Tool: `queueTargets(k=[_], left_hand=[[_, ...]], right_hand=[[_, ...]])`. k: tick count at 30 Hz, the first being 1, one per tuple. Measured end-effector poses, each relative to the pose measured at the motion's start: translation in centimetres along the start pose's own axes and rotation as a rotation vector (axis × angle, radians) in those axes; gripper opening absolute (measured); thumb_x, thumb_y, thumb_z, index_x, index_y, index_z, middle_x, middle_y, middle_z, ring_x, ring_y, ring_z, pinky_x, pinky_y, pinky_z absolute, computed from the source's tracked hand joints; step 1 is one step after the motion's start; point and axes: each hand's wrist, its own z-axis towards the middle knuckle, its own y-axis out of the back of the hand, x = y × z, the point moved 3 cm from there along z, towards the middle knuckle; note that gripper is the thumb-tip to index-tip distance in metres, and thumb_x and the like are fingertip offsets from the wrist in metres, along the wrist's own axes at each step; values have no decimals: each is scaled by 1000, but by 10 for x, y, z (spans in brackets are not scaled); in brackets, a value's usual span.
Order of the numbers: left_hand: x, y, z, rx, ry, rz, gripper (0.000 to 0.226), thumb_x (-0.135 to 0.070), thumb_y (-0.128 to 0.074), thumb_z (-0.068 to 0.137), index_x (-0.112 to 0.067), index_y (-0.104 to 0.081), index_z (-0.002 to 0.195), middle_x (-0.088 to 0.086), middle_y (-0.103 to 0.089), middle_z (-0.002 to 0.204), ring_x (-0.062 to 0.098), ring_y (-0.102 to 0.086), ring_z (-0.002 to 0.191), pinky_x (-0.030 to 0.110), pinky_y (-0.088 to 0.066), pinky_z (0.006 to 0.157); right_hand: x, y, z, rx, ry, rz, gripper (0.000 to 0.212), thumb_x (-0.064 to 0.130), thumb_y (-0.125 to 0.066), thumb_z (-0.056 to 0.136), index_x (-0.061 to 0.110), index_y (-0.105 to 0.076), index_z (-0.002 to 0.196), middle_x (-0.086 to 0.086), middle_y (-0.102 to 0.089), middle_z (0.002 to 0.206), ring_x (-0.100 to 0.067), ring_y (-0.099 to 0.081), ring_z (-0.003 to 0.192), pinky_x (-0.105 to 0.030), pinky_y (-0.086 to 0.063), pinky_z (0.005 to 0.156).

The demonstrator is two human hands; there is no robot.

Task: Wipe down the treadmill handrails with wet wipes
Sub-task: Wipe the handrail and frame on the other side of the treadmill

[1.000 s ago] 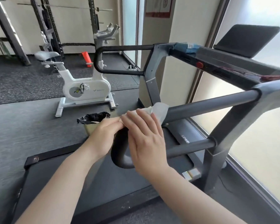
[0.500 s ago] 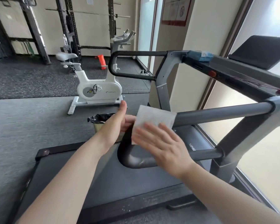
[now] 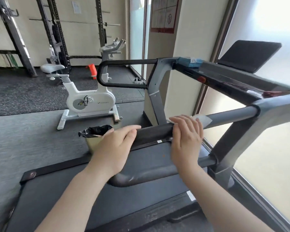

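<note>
wet wipe (image 3: 201,120) draped on near handrail (image 3: 152,133), under right hand (image 3: 186,139) fingertips | rail long axis runs from left hand (image 3: 115,148) past right hand toward upright | right fingers curled over, pressing wipe | left rests flat, relaxed | unwiped run likely beyond right hand

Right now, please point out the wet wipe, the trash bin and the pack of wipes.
wet wipe (image 3: 205,120), head view, its free corner on the rail.
trash bin (image 3: 92,141), head view, its gold wall.
pack of wipes (image 3: 190,62), head view, its blue top.
</note>
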Motion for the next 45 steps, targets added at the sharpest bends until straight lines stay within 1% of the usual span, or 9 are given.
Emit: queueTargets(k=[7, 12, 18, 22, 24, 30, 35, 41, 45], left_hand=[[-42, -31, 12, -181, -102, 626, 54, -34, -6, 93, -25, -58, 80, -5, -68, 78, 20, -64, 81, 43, -18, 114], [-49, -36, 15, -190, -165, 721, 51, -30, -7, 93, -21, -50, 67, -4, -57, 58, 23, -60, 62, 46, -19, 112], [-65, -37, 30, -55, -209, 830, 58, -19, 8, 83, -22, -48, 69, -3, -54, 55, 21, -56, 57, 41, -10, 117], [-85, -36, 36, 207, -276, 1000, 85, -8, 30, 41, -21, -41, 84, -2, -47, 73, 23, -45, 70, 44, -7, 118], [-88, -46, 45, 235, -293, 986, 82, -1, 22, 59, -18, -48, 98, 0, -57, 91, 24, -54, 84, 47, -16, 115], [-75, -62, 56, 195, -262, 804, 42, -24, -6, 97, -27, -37, 124, -8, -63, 111, 16, -59, 106, 39, -31, 106], [-73, -57, 61, 314, -252, 605, 42, -56, -37, 89, -40, -39, 127, -15, -58, 119, 14, -53, 111, 31, -37, 88], [-68, -57, 68, 381, -241, 606, 46, -48, -53, 85, -39, -37, 128, -12, -60, 116, 18, -56, 110, 29, -37, 76], [-66, -56, 63, 275, -267, 587, 31, -42, -51, 84, -37, -45, 114, -11, -63, 98, 21, -57, 94, 31, -40, 71]], right_hand=[[-4, 5, -11, 173, 314, 2, 36, 18, -40, 100, 16, -64, 127, 4, -61, 133, -15, -49, 131, -35, -28, 116], [-34, 9, 8, -117, -149, -3, 35, 17, -38, 97, 14, -71, 109, 3, -68, 116, -21, -53, 125, -51, -31, 112], [-18, 12, 2, 141, 300, 49, 34, 11, -43, 94, 11, -69, 116, 1, -67, 118, -20, -57, 118, -37, -34, 111], [-84, 30, 38, -58, -111, -11, 39, 21, -35, 97, 13, -73, 98, 4, -69, 106, -13, -56, 115, -50, -33, 110], [-63, 20, 39, -88, -234, -3, 41, 24, -33, 95, 13, -73, 92, 4, -69, 101, -16, -55, 116, -47, -26, 116], [-39, 31, 18, 365, 343, 8, 40, 18, -38, 99, 12, -58, 133, 1, -59, 133, -17, -49, 128, -37, -29, 116], [-92, 50, 50, 174, -144, -62, 53, 36, -21, 100, 20, -68, 119, 10, -64, 125, -8, -45, 131, -44, -25, 116], [-31, 36, 8, 383, 268, 31, 43, 27, -31, 104, 21, -53, 140, 9, -50, 145, -8, -35, 142, -32, -22, 120], [-104, 55, 35, 113, -66, 5, 44, 29, -26, 103, 24, -56, 135, 10, -52, 143, -5, -33, 142, -47, -29, 116]])
